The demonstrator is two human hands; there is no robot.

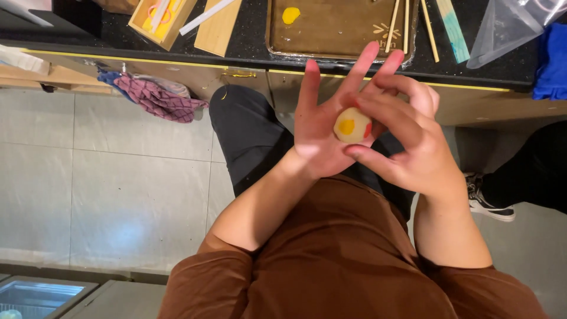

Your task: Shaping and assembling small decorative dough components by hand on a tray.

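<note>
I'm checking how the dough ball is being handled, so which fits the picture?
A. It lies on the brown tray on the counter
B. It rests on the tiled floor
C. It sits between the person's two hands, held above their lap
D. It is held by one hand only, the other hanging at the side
C: the pale dough ball with yellow and red patches rests on the open left hand, while the right hand curls its fingers around it.

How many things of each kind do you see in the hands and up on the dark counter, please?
Dough balls, pale with yellow and red patches, between left hand and right hand: 1
Yellow dough pieces on the brown tray: 1
Thin wooden sticks: 3
Clear plastic bags: 1
Total: 6
</note>
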